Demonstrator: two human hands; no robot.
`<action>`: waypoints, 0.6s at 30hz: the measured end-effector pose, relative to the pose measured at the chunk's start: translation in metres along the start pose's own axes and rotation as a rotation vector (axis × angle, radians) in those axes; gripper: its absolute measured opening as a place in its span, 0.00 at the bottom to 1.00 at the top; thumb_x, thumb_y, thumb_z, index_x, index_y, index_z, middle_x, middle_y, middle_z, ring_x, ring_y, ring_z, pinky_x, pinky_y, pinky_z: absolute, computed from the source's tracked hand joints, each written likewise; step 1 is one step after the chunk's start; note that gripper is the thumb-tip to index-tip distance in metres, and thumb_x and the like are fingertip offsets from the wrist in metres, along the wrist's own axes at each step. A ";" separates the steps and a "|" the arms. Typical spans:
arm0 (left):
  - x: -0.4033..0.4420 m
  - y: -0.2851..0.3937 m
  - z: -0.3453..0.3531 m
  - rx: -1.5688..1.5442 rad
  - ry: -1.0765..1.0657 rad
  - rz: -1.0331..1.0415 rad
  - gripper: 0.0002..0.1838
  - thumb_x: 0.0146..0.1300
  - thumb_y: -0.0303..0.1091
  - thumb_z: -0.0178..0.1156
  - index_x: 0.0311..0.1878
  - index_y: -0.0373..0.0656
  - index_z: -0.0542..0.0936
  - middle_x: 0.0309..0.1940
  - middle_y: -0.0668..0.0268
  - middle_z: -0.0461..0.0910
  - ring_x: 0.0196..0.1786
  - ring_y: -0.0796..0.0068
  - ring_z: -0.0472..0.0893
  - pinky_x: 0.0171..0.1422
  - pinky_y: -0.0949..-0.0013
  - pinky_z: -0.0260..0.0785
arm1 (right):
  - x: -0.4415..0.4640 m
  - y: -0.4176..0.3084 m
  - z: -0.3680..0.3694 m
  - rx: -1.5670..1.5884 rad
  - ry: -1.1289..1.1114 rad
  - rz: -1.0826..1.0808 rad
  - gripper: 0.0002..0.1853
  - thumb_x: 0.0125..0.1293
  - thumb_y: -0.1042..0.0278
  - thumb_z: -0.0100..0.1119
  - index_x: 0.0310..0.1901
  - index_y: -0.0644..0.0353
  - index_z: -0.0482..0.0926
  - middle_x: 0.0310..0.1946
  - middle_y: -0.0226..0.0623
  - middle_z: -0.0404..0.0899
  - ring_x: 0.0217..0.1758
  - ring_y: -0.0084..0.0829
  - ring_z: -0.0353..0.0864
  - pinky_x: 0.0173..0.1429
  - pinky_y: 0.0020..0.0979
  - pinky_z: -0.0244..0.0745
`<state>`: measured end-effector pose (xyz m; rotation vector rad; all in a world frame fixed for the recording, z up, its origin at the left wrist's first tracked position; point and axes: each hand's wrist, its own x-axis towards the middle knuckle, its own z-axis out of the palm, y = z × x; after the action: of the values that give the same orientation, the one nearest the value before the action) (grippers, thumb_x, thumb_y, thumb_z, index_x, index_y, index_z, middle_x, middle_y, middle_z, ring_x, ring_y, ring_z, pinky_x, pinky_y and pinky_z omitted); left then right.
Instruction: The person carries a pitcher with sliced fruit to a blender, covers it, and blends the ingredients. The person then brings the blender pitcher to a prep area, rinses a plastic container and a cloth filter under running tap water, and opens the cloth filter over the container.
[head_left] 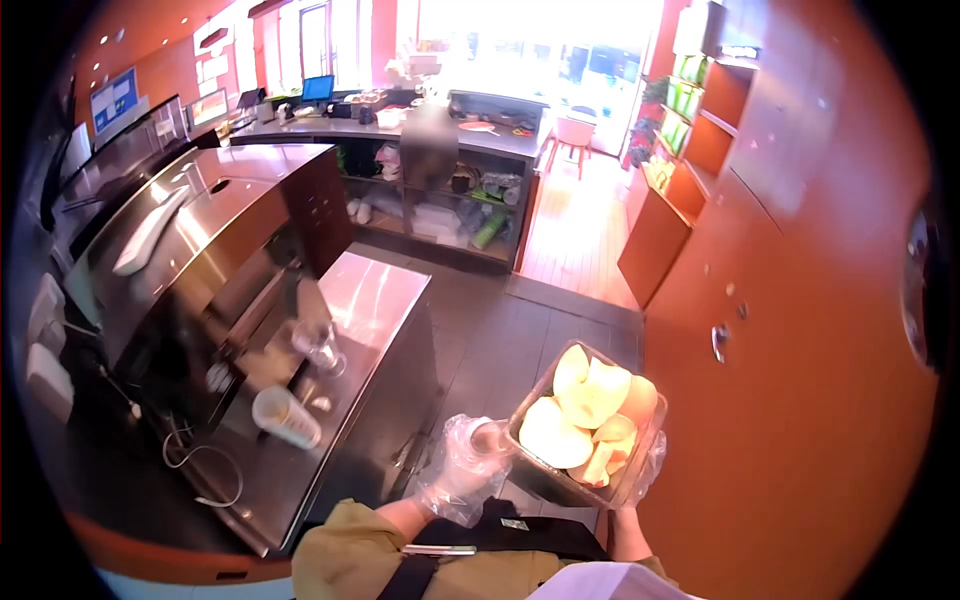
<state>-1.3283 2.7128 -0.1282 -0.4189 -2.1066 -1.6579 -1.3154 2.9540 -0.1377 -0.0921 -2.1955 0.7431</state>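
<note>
In front of my body is a rectangular, dark-walled container point(535, 478), tilted in the view. Large pale yellow and orange pieces point(590, 405) fill it, with curved and cut surfaces; their exact kind is unclear. My left hand point(470, 465), in a loose clear plastic glove, is closed at the container's left side, its fingertips partly hidden by the wall. On the opposite side, my right hand point(650, 472), also gloved, supports the container, its fingers mostly hidden behind it.
To the left, a steel counter point(375, 290) holds a white cup point(287, 417) and a clear cup point(320, 348). An orange door point(790, 400) with a handle point(719, 342) stands close on the right. Ahead, a long counter point(500, 140) has open shelves; a blurred shape point(430, 145) is before it.
</note>
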 end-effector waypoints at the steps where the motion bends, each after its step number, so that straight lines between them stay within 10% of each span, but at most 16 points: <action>1: 0.023 -0.015 0.012 0.011 -0.008 -0.004 0.18 0.34 0.37 0.66 0.30 0.40 0.74 0.24 0.60 0.72 0.31 0.61 0.69 0.40 0.60 0.59 | 0.023 0.009 0.016 -0.051 0.017 -0.057 0.14 0.56 0.65 0.43 0.39 0.66 0.70 0.32 0.46 0.67 0.37 0.44 0.66 0.42 0.38 0.62; 11: 0.320 -0.140 0.017 0.142 0.161 -0.056 0.11 0.32 0.31 0.61 0.22 0.38 0.73 0.16 0.61 0.72 0.22 0.62 0.70 0.32 0.64 0.61 | 0.263 0.056 0.280 0.168 -0.224 -0.018 0.21 0.59 0.64 0.42 0.53 0.64 0.65 0.49 0.47 0.66 0.55 0.44 0.63 0.57 0.36 0.57; 13: 0.372 -0.173 0.008 -0.269 0.132 -0.382 0.11 0.32 0.32 0.62 0.17 0.41 0.69 0.16 0.62 0.72 0.23 0.65 0.70 0.31 0.65 0.61 | 0.313 0.057 0.361 0.249 -0.317 -0.059 0.21 0.59 0.64 0.42 0.53 0.64 0.64 0.49 0.47 0.66 0.55 0.43 0.62 0.58 0.36 0.57; 15: 0.432 -0.202 -0.021 0.177 0.195 -0.156 0.10 0.33 0.32 0.62 0.16 0.42 0.69 0.16 0.66 0.72 0.28 0.67 0.72 0.34 0.65 0.62 | 0.370 0.041 0.454 0.358 -0.417 -0.144 0.21 0.59 0.64 0.42 0.53 0.65 0.64 0.50 0.47 0.65 0.56 0.43 0.62 0.58 0.36 0.56; 18: 0.455 -0.238 -0.038 0.437 0.770 -0.239 0.20 0.32 0.32 0.67 0.34 0.41 0.74 0.35 0.60 0.72 0.41 0.63 0.71 0.47 0.61 0.64 | 0.432 -0.019 0.563 0.509 -0.619 -0.269 0.21 0.60 0.64 0.41 0.53 0.65 0.64 0.51 0.47 0.64 0.57 0.42 0.61 0.59 0.35 0.55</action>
<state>-1.8309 2.6069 -0.0922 0.5447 -1.8535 -1.1344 -2.0078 2.7964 -0.1234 0.7663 -2.4222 1.2668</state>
